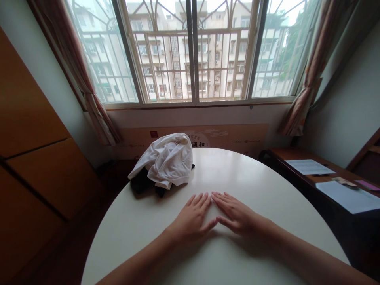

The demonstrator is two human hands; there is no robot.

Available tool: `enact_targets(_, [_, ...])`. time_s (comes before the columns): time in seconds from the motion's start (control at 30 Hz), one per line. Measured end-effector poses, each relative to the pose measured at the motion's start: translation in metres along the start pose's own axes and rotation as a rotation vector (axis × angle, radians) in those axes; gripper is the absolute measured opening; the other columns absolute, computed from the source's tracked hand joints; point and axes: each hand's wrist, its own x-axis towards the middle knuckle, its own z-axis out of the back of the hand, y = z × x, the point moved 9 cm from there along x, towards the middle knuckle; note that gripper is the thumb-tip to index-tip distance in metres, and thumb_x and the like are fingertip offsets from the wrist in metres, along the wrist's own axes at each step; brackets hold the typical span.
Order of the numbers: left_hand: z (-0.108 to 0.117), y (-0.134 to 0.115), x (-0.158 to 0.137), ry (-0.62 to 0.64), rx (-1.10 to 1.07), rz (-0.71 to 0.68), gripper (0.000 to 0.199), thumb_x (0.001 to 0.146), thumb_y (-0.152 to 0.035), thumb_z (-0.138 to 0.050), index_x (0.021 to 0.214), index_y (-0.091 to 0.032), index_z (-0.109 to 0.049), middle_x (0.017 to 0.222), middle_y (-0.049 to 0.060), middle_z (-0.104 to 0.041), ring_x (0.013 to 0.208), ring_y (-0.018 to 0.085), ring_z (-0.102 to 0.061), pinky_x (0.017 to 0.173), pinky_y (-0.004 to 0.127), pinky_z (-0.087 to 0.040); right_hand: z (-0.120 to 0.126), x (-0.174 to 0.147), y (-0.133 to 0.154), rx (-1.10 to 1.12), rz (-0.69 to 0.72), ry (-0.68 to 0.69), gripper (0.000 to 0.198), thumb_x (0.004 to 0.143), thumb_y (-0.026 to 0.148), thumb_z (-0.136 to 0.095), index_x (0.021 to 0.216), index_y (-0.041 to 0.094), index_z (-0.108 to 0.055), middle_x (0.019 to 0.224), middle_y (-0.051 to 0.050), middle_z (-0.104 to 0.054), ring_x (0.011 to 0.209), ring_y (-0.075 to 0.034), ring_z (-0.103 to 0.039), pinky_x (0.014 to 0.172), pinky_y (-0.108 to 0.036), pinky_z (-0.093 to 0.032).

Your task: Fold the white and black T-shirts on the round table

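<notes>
My left hand lies flat, palm down, on a round white table, its fingers stretched forward and its thumb out to the side. Mirroring it, my right hand rests palm down with straight fingers. The fingertips and thumb tips of both hands meet or nearly meet, framing a small patch of tabletop. Neither hand holds anything. Beyond my left hand sits a crumpled heap of white cloth, perhaps a garment, with black cloth showing underneath it.
A brown desk with papers stands at the right. Wooden cabinet doors rise at the left. Ahead is a barred window between tied curtains, with a printed cardboard panel below it.
</notes>
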Motion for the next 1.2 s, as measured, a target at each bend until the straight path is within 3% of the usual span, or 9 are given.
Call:
enact_targets(0.23, [-0.0030, 0.0004, 0.0005, 0.104, -0.045, -0.031, 0.096, 0.100, -0.075, -0.047, 0.170, -0.013, -0.028, 0.174, 0.018, -0.026, 0.164, 0.034, -0.017, 0.135, 0.055, -0.008, 0.0021, -0.0109, -0.0019, -0.010, -0.034, 0.118, 0.101, 0.099, 0.075, -0.054, 0.171, 0.010, -0.025, 0.174, -0.021, -0.022, 0.163, -0.037, -0.021, 0.134, -0.059, -0.009])
enact_targets(0.47, [-0.0017, 0.0014, 0.0026, 0.087, -0.094, -0.064, 0.098, 0.096, -0.071, -0.060, 0.171, -0.019, -0.027, 0.173, 0.016, -0.029, 0.163, 0.033, -0.024, 0.135, 0.054, -0.010, 0.0014, -0.0084, 0.0030, 0.006, -0.021, 0.139, 0.101, 0.098, 0.074, -0.058, 0.171, 0.014, -0.024, 0.174, -0.019, -0.023, 0.163, -0.037, -0.022, 0.133, -0.061, -0.007])
enact_targets(0.73, [-0.0002, 0.0007, 0.0018, 0.116, -0.130, -0.031, 0.102, 0.094, -0.076, -0.060, 0.173, -0.027, -0.018, 0.175, 0.017, -0.024, 0.163, 0.041, -0.021, 0.128, 0.073, -0.003, -0.0007, -0.0069, -0.0001, 0.016, -0.048, 0.164, 0.102, 0.096, 0.076, -0.059, 0.172, 0.018, -0.023, 0.174, -0.018, -0.023, 0.163, -0.038, -0.022, 0.133, -0.062, -0.007])
enact_targets(1.2, [0.0013, 0.0015, 0.0015, 0.140, -0.122, -0.014, 0.102, 0.093, -0.075, -0.063, 0.173, -0.028, -0.019, 0.175, 0.016, -0.024, 0.162, 0.041, -0.021, 0.128, 0.074, -0.006, -0.0038, -0.0058, -0.0045, -0.018, -0.102, 0.210, 0.104, 0.096, 0.077, -0.057, 0.172, 0.015, -0.022, 0.175, -0.018, -0.020, 0.164, -0.039, -0.019, 0.132, -0.065, -0.004])
